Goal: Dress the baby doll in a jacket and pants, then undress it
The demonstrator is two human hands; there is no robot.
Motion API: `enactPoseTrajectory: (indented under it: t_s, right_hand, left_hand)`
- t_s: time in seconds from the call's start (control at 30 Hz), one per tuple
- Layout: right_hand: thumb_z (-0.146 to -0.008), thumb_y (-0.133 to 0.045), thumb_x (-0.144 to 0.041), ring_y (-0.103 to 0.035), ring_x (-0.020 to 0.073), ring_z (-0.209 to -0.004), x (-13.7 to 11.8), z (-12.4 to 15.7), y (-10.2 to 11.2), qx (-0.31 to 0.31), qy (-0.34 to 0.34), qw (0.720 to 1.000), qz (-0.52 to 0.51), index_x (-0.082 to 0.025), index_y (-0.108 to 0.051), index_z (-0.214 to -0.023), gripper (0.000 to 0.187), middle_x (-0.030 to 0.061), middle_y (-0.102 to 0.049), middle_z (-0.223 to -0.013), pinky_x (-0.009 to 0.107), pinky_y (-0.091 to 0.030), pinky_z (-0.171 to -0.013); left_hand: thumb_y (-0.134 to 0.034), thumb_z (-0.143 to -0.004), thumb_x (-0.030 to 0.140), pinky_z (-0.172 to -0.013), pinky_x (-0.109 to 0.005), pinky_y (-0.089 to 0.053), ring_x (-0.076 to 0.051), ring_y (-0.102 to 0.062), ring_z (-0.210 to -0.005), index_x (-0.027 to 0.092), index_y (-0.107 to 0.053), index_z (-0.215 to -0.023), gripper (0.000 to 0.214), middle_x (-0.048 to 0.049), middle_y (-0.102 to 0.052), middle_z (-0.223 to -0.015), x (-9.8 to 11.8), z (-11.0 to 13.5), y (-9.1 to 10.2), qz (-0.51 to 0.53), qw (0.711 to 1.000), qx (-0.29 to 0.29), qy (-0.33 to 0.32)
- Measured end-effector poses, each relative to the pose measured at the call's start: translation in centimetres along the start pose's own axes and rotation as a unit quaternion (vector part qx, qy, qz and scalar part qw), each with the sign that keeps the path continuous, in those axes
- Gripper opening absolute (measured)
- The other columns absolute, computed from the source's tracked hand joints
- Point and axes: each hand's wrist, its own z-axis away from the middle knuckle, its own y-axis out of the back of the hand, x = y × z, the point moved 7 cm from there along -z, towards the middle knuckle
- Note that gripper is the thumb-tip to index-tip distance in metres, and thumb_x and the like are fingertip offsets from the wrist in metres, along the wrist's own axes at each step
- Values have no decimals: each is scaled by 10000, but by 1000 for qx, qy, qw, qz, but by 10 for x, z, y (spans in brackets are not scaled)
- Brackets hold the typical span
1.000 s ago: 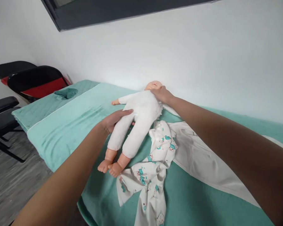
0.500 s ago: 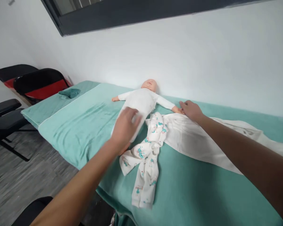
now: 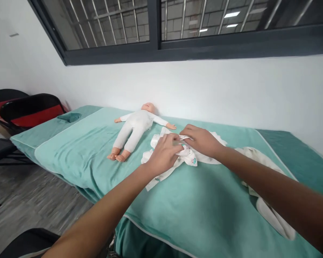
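A baby doll [image 3: 136,126] in a white suit lies on its back on the teal bed cover [image 3: 78,143], head toward the wall. To its right lies a bunched white baby garment with teal prints [image 3: 190,157]. My left hand [image 3: 164,154] and my right hand [image 3: 201,140] both rest on that garment with fingers curled into the cloth. A plain white cloth [image 3: 261,168] spreads out to the right under my right forearm.
Black and red folding chairs [image 3: 29,109] stand at the left beside the bed. A small teal cloth lump [image 3: 69,116] lies at the bed's far left corner. A white wall with a dark-framed window [image 3: 156,32] runs behind the bed. Grey floor lies at the lower left.
Both hands left the doll and came together on the printed garment, which is now bunched up. The view has pulled back and tilted up, showing the window.
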Motion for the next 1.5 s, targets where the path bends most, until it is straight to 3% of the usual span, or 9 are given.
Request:
enactPoseTrajectory:
  t_s: [0.27,0.47,0.6,0.83,0.9,1.0,1.17,1.3,1.5]
  right_hand:
    - [-923,-558,-425,-639,224,-826,-13,75,62,-27,-78,996,-25,-287,-671,-1043,215,20,-725,-999,326,-428,-711]
    - [-920,-539,-404,-667,250,-821,26,120,32,-140,-257,956,-8,-205,-664,-1108,301,89,-732,-959,313,-444,-685]
    - [-879,-576,-337,-649,292,-1073,6,116,0,-56,-271,950,-147,-186,-690,-1130,314,113,-708,-1164,368,-483,-916]
    - [-841,-615,-435,-649,250,-1141,-55,74,-82,65,-244,687,-682,-265,-668,-1225,424,43,-719,-1192,409,-496,-1020]
    - [-824,-643,-419,-620,250,-1200,-68,60,-92,65,-217,689,-688,-263,-681,-1213,420,39,-724,-1180,421,-445,-1092]
    - [-778,-721,-385,-584,266,-1247,-89,45,-101,15,-176,775,-607,-258,-707,-1171,413,28,-735,-1138,453,-363,-1167]
    - [-824,-697,-325,-629,268,-1158,-137,44,-127,-186,-60,848,-493,-243,-708,-1169,355,41,-724,-1138,461,-453,-1078]
    - [-853,-674,-306,-634,229,-1155,-128,56,-146,-245,-52,830,-498,-270,-649,-1279,428,59,-665,-1283,419,-491,-1027]
    - [-872,-695,-443,-669,220,-1050,-45,69,-151,-103,-220,738,-630,-251,-668,-1150,339,90,-666,-1242,410,-521,-951]
  left_hand:
    - [-476,-841,70,-754,-327,-432,-200,-603,-807,234,-497,-830,166,-35,-636,-874,38,-26,-5,-106,993,45,10]
    - [-466,-834,109,-549,-271,-337,-154,-598,-701,216,-529,-913,148,-36,-655,-952,55,-36,40,-152,971,184,28]
    - [-535,-854,243,-576,-283,-381,-187,-640,-714,219,-522,-1138,285,-43,-674,-1005,57,-33,59,-142,962,201,118]
    - [-606,-886,384,-877,-379,-522,-255,-636,-1090,227,-543,-1211,367,-95,-624,-1206,41,11,52,-4,988,68,142]
    - [-697,-833,469,-1059,-430,-466,-296,-488,-1341,230,-522,-1301,554,-142,-491,-1423,29,33,47,48,993,26,103]
    - [-738,-807,445,-1129,-420,-433,-289,-411,-1424,217,-412,-1442,750,-161,-413,-1517,-2,77,41,130,984,-10,121]
    - [-631,-863,370,-1068,-428,-480,-269,-638,-1147,182,-663,-1134,331,-103,-693,-1209,-62,181,46,156,947,50,278]
    - [-668,-758,422,-987,-450,-526,-305,-675,-1048,138,-668,-1145,480,-112,-738,-1129,-106,296,81,71,831,188,519]
    - [-662,-702,486,-981,-506,-500,-373,-632,-1154,186,-616,-1287,659,-128,-694,-1208,-109,458,166,-173,664,294,666]
